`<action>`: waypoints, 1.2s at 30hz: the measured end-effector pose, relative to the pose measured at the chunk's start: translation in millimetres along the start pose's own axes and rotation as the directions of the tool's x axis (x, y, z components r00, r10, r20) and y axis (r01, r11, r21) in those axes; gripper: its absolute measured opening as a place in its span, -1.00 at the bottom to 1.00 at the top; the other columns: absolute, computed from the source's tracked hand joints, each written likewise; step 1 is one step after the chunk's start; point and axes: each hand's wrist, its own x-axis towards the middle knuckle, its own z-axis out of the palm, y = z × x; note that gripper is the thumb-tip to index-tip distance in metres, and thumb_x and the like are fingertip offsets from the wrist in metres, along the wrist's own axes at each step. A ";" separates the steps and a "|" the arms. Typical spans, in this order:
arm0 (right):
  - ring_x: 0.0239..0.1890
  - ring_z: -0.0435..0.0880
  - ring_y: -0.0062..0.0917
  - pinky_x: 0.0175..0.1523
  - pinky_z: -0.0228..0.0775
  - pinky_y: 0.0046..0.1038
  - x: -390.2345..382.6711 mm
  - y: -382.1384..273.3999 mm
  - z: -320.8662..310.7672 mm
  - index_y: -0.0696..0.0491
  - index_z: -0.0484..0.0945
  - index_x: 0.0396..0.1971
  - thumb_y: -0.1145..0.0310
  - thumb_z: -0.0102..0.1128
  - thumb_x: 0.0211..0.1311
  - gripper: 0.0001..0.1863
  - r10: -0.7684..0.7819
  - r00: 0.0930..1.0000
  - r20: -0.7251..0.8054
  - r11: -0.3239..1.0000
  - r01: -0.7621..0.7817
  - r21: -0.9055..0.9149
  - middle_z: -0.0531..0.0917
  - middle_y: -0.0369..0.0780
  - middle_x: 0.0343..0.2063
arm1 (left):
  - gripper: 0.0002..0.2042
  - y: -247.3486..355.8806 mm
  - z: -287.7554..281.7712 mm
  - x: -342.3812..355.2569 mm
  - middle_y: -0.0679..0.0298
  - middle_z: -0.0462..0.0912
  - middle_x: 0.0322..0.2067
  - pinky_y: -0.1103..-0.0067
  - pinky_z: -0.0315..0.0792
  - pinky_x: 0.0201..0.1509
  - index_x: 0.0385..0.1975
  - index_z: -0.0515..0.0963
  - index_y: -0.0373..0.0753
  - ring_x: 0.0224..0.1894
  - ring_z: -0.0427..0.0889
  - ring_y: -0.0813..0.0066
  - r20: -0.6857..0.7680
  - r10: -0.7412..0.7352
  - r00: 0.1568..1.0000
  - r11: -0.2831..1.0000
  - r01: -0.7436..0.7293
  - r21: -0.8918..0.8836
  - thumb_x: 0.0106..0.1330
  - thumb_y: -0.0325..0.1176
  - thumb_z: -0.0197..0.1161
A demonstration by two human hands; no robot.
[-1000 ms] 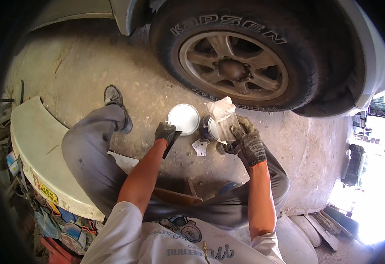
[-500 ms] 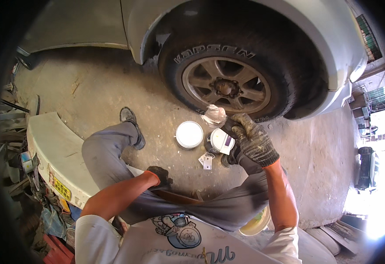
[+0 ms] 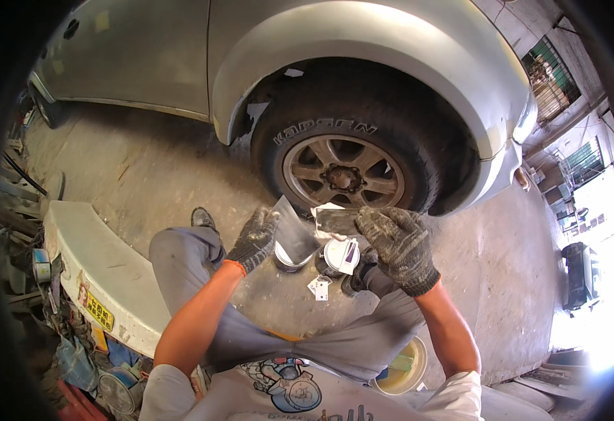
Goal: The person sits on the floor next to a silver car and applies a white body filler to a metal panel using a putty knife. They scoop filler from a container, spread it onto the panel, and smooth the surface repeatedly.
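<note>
Gloves [image 3: 256,238] [image 3: 399,247] hide fingers gripping 2 scrapers [image 3: 294,231] [image 3: 336,220].

A flat grey blade [image 3: 295,234] held in the left hand [image 3: 254,241] covers most of a can [image 3: 287,258] on the floor; its contents cannot be seen. The right hand [image 3: 396,247] hides part of a second scraper [image 3: 335,219]. A pale tub [image 3: 398,365] near the right knee is half hidden by the trouser leg. Small cards [image 3: 319,287] on the concrete are too small to read.
</note>
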 end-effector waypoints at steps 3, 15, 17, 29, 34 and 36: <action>-0.01 0.54 -0.26 0.06 0.36 -0.20 -5.0 -2.6 5.8 0.04 0.50 0.04 0.35 0.21 -0.32 -0.32 -0.011 0.997 -0.076 0.998 0.016 0.063 0.55 -0.17 0.03 | -0.76 26.3 2.3 -16.5 0.35 0.44 -0.44 0.62 0.40 -0.45 -0.16 0.41 -0.28 -0.40 0.50 0.66 0.183 -0.087 0.979 0.810 0.176 -0.559 0.43 -0.20 0.03; -0.01 0.57 -0.25 0.10 0.41 -0.28 -9.5 -23.6 35.4 0.06 0.52 0.02 0.48 0.34 -0.10 -0.45 0.109 0.963 -0.247 0.962 -0.039 0.271 0.56 -0.13 0.04 | -0.81 64.7 -20.2 -39.0 0.37 0.55 -0.47 0.72 0.35 -0.51 -0.14 0.46 -0.21 -0.52 0.50 0.64 0.085 0.074 0.994 0.656 0.015 -0.755 0.43 -0.25 0.06; 0.02 0.55 -0.24 0.12 0.40 -0.27 -8.5 -23.6 38.1 0.07 0.51 0.03 0.50 0.32 -0.12 -0.44 0.115 0.976 -0.187 0.945 -0.049 0.324 0.55 -0.13 0.05 | -0.81 72.5 -24.6 -40.7 0.42 0.52 -0.48 0.74 0.28 -0.50 -0.13 0.47 -0.21 -0.51 0.43 0.71 0.043 0.100 0.994 0.779 -0.051 -0.625 0.42 -0.25 0.07; 0.07 0.52 -0.27 0.17 0.38 -0.30 -3.0 -19.1 35.0 0.04 0.45 0.12 0.44 0.23 -0.11 -0.37 0.187 0.981 -0.052 0.939 -0.162 0.304 0.53 -0.17 0.09 | -0.77 80.3 -21.0 -47.8 0.27 0.57 -0.24 0.61 0.41 -0.12 -0.06 0.46 -0.34 -0.20 0.51 0.57 -0.104 0.176 0.979 0.845 -0.205 -0.494 0.41 -0.34 0.08; 0.13 0.45 -0.17 0.22 0.29 -0.25 1.2 -20.0 32.3 0.06 0.42 0.15 0.44 0.28 -0.26 -0.25 0.239 0.971 0.003 0.921 -0.228 0.317 0.50 -0.15 0.12 | -0.77 91.8 -24.3 -51.3 0.26 0.59 -0.30 0.61 0.45 -0.18 -0.07 0.47 -0.36 -0.28 0.54 0.58 -0.140 0.211 0.967 0.878 -0.251 -0.409 0.41 -0.35 0.09; 0.12 0.45 -0.16 0.21 0.29 -0.25 2.2 -21.0 31.5 0.06 0.42 0.14 0.48 0.27 -0.27 -0.25 0.260 0.965 0.041 0.925 -0.261 0.276 0.50 -0.14 0.11 | -0.77 96.3 -25.6 -54.6 0.28 0.59 -0.33 0.62 0.46 -0.23 -0.08 0.47 -0.35 -0.33 0.55 0.61 -0.139 0.192 0.971 0.867 -0.235 -0.440 0.40 -0.34 0.09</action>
